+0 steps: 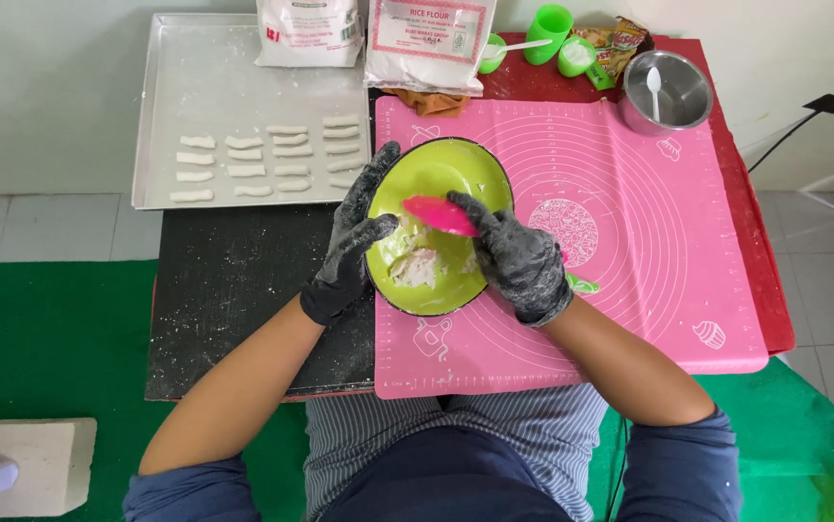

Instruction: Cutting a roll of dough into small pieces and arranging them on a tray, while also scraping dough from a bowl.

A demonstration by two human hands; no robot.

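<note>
Near the centre of the frame I see the green bowl (439,227) sitting on the left part of the pink mat (629,242), which covers the right side of the table (233,290). My left hand (354,242), in a black glove, is wrapped around the bowl's left rim, fingers closed on the edge to steady it. My right hand (518,261), also gloved, is closed around a pink scraper (439,215), its blade lying across the inside of the bowl. A small lump of white dough (417,266) sits in the bottom of the bowl, with smears on the wall.

In the upper left, a metal tray (175,58) already carries about four columns of shaped white dough pieces (267,155), so I judge much of the shaping done; only the bit left in the bowl looks unshaped. Along the top edge stand two flour bags (426,43), green measuring cups (552,29) and a steel bowl with a spoon (668,92).
</note>
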